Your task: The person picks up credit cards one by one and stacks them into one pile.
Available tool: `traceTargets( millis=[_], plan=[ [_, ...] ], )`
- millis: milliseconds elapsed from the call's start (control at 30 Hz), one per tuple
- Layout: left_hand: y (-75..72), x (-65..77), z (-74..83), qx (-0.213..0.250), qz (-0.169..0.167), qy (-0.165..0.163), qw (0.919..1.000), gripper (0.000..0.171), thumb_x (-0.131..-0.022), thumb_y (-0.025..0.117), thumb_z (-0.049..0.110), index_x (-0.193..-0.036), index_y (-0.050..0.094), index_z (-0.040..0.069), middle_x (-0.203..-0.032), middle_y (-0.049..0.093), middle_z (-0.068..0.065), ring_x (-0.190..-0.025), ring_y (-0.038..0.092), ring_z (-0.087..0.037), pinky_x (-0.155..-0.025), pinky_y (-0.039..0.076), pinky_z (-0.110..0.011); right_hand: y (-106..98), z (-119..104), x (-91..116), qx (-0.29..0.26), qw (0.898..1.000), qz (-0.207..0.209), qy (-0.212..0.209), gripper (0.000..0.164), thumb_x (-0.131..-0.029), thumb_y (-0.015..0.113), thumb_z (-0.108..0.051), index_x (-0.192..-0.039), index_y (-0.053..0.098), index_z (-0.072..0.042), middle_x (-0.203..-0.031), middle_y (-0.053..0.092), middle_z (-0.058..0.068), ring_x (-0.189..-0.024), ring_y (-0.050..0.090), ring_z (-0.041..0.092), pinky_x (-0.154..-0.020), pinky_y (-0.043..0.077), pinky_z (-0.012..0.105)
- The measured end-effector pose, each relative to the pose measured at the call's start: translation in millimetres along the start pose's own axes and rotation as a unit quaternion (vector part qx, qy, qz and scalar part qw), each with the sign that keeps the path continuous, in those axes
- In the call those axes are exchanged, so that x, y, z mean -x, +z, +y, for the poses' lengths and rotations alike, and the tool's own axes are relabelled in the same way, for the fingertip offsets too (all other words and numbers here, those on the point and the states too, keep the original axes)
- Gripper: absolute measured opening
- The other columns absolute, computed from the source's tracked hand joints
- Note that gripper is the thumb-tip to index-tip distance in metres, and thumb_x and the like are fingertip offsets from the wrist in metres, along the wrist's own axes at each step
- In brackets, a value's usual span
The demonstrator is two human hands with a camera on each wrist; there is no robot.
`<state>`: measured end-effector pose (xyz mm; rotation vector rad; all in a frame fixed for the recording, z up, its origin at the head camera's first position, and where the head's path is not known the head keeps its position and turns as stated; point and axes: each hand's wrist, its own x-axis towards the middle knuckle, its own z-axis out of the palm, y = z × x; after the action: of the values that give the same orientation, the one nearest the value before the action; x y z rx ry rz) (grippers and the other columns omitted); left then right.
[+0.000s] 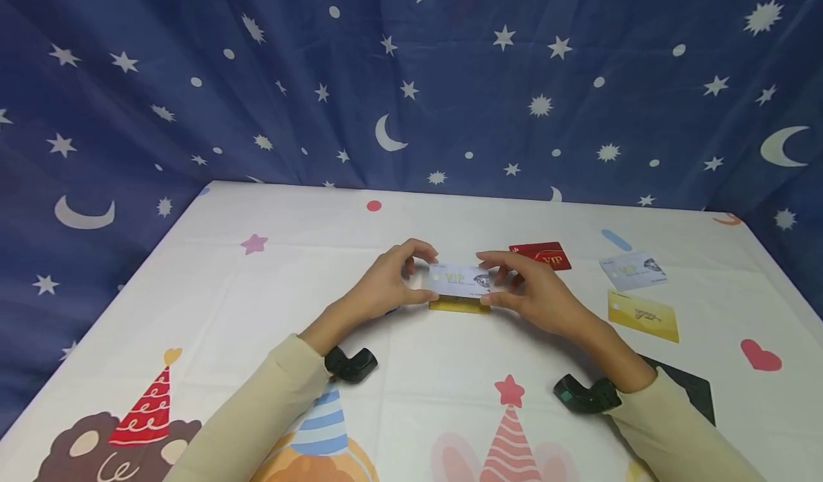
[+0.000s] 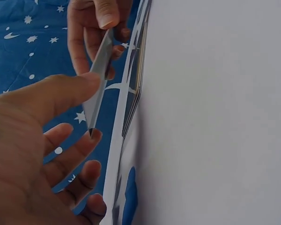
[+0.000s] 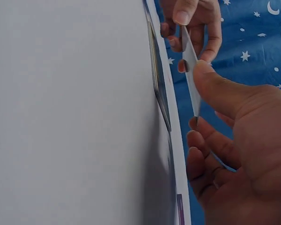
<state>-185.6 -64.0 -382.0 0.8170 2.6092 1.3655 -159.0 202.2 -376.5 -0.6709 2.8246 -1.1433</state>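
Both hands hold one silver VIP card (image 1: pixel 459 280) by its short ends, in the middle of the head view. My left hand (image 1: pixel 382 285) pinches the left end between thumb and fingertips, while my right hand (image 1: pixel 536 293) grips the right end the same way. Seen edge-on in the left wrist view, the silver card (image 2: pixel 100 70) is raised above the tabletop. Beneath it a gold card (image 1: pixel 459 308) shows along the silver card's lower edge. The right wrist view shows a thin stack of cards (image 3: pixel 155 70) lying on the table under the hands.
Just beyond the right hand lies a red VIP card (image 1: pixel 556 255). Further right are another silver card (image 1: pixel 633 271) and a yellow-gold card (image 1: pixel 643 316). A black flat object (image 1: pixel 694 389) is partly hidden by the right forearm. A starry blue curtain (image 1: pixel 450 82) hangs behind the white table (image 1: pixel 289 282).
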Motion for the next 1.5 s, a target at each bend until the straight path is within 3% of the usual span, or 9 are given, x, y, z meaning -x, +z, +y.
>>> traceTargets(
  millis=[300,833,1500],
  plan=[
    [4.0,3.6,-12.2,-0.017,-0.003,0.021,0.9996,0.056,-0.073,0.084,0.017,-0.12,0.056,0.015,-0.112,0.059,0.003,-0.091,0.047,-0.019,-0.08,0.039,-0.033,4,5,1,0.0,1.0,-0.007,0.009,0.066,-0.073,0.084,-0.021,-0.133,0.057,-0.019,-0.099,0.06,-0.001,-0.087,0.053,0.018,-0.075,0.047,0.034],
    [7.8,4.8,-14.7,-0.036,-0.024,0.025,0.9987,0.055,-0.073,0.084,0.017,-0.121,0.057,0.014,-0.106,0.054,-0.001,-0.091,0.045,-0.018,-0.082,0.038,-0.033,9,8,4,0.013,1.0,-0.013,0.022,0.064,-0.073,0.085,-0.023,-0.131,0.059,-0.022,-0.094,0.057,-0.003,-0.081,0.052,0.018,-0.071,0.047,0.03],
    [8.1,4.1,-15.6,-0.064,-0.042,0.064,0.995,0.054,-0.074,0.082,0.017,-0.122,0.056,0.016,-0.11,0.055,0.002,-0.093,0.044,-0.016,-0.089,0.032,-0.036,9,12,4,0.025,1.0,-0.017,-0.009,0.058,-0.072,0.085,-0.023,-0.126,0.063,-0.023,-0.109,0.06,-0.004,-0.085,0.051,0.015,-0.073,0.045,0.031]
  ],
)
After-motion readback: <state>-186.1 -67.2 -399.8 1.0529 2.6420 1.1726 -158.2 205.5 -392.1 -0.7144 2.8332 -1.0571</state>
